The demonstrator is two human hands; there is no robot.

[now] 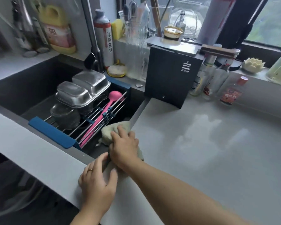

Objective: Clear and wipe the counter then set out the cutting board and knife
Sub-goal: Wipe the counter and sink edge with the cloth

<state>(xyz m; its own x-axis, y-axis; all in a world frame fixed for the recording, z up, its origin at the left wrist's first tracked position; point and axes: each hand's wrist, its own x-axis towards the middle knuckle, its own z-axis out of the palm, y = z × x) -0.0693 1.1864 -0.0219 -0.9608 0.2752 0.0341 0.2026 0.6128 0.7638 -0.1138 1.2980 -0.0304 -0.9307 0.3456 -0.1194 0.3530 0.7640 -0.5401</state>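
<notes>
Wiping is in hand at the sink-side edge of the desk [201,159]. The right hand [124,146] lies palm-down with fingers spread flat on a pale cloth [115,129], pressing it where desk meets sink [23,88]; it pins the cloth rather than closing around it. The left hand [97,181], just beside and nearer the person, rests open on the front edge and grips nothing.

Judged from the present state, clearing looks largely done: the desk to the right of the hands is bare and carries a wet sheen. Wiping is under way. No cutting board or knife can be identified in view, so setting out remains.

Beyond the hands, a dark box [170,78] stands on the desk's far edge, with bottles [232,93] beside it against the sill. Left of the hands, a drying rack [52,135] spans the sink, holding steel containers [81,93] and a pink ladle [110,101]. Nothing obstructs the wiped area; the box and bottles limit reach at the back.
</notes>
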